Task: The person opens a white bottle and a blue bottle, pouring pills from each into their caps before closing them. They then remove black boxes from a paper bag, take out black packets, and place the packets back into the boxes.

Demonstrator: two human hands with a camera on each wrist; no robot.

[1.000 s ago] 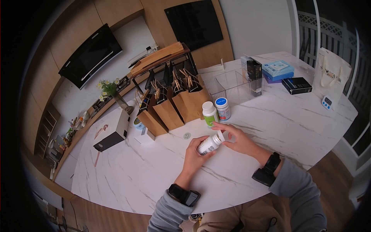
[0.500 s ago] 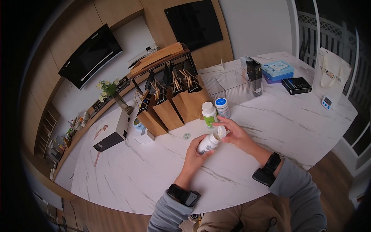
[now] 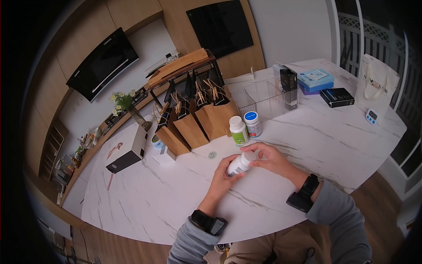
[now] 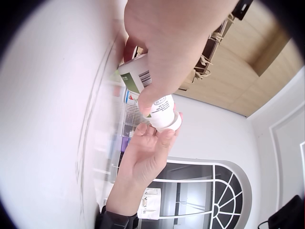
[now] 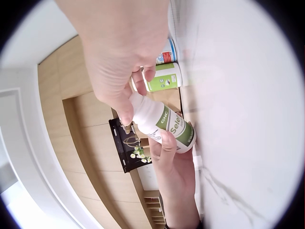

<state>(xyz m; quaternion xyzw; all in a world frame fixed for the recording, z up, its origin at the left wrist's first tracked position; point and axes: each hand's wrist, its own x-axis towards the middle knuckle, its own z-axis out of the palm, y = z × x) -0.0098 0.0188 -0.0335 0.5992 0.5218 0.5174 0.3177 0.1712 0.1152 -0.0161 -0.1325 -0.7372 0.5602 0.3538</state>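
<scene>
My left hand (image 3: 221, 176) grips a white supplement bottle (image 5: 172, 125) round its body, the thumb along the near side. A green band with "GNC" runs across the label, and the bottle leans toward the right hand above the marble-pattern table (image 3: 167, 202). With thumb and fingers, my right hand (image 3: 274, 162) pinches the white cap (image 3: 249, 156), which sits over the bottle's mouth. Just beyond the hands stand a white bottle with a lime-green label (image 3: 238, 132) and a white bottle with a blue lid (image 3: 252, 122).
Several brown paper bags (image 3: 187, 132) with clipped tops stand behind. A clear divided bin (image 3: 270, 103) is at the back, and flat boxes (image 3: 316, 79), a small timer (image 3: 372, 116) and a white bag (image 3: 378, 83) lie to the right. A white box (image 3: 127, 147) sits left.
The cap, earlier tilted off to the side of the mouth with its inside showing, now lies over the mouth. The right hand's fingers have closed round it; the left hand keeps its hold.
</scene>
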